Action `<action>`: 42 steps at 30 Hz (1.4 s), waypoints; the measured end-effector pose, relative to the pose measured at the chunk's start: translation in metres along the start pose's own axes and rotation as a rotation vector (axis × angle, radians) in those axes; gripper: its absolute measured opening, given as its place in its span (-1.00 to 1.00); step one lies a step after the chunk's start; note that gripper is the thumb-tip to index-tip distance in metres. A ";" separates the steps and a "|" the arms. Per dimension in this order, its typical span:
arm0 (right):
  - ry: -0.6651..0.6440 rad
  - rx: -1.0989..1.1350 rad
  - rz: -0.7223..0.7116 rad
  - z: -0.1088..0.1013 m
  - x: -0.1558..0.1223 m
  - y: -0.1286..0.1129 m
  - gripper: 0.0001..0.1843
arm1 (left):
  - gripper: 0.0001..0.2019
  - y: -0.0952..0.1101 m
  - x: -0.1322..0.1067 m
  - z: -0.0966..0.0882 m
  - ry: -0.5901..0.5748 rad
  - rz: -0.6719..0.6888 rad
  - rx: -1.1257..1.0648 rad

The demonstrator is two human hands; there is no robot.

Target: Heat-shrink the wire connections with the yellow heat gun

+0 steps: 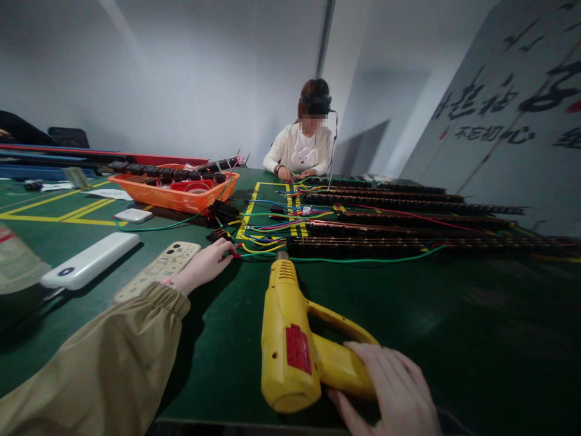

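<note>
An orange basket [172, 195] and a white power bank [89, 260] lay on the green table [454, 315]. A co-worker [302, 148] sat opposite.

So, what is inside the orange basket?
Black parts in a row and a red round piece show above the orange basket's wall; its bottom is covered.

glossy yellow plastic heat gun [295, 339]

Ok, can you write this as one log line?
left hand: fingertips at wires | right hand: holding heat gun handle | heat gun: on table, nozzle toward wires
</note>
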State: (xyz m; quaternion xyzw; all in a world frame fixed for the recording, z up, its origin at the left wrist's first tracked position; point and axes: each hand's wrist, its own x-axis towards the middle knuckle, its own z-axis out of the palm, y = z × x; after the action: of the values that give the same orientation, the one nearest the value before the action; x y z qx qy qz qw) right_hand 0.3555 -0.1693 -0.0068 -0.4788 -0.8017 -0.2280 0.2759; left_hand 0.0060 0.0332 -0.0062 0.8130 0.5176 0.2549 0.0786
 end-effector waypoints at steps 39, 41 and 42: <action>-0.288 0.564 0.223 0.018 0.054 -0.044 -0.55 | -0.82 0.006 -0.001 -0.003 -0.067 -0.018 -0.029; -0.257 0.547 0.225 0.015 0.053 -0.038 -0.55 | -0.82 0.006 -0.001 -0.003 -0.070 -0.012 -0.024; -0.227 0.531 0.223 0.014 0.052 -0.035 -0.54 | -0.80 0.006 -0.002 -0.003 -0.070 -0.012 -0.022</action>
State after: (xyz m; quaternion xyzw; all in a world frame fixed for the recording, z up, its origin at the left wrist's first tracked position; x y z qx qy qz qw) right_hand 0.3008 -0.1427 0.0138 -0.4973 -0.8014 0.0760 0.3235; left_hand 0.0091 0.0286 -0.0020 0.8173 0.5167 0.2316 0.1069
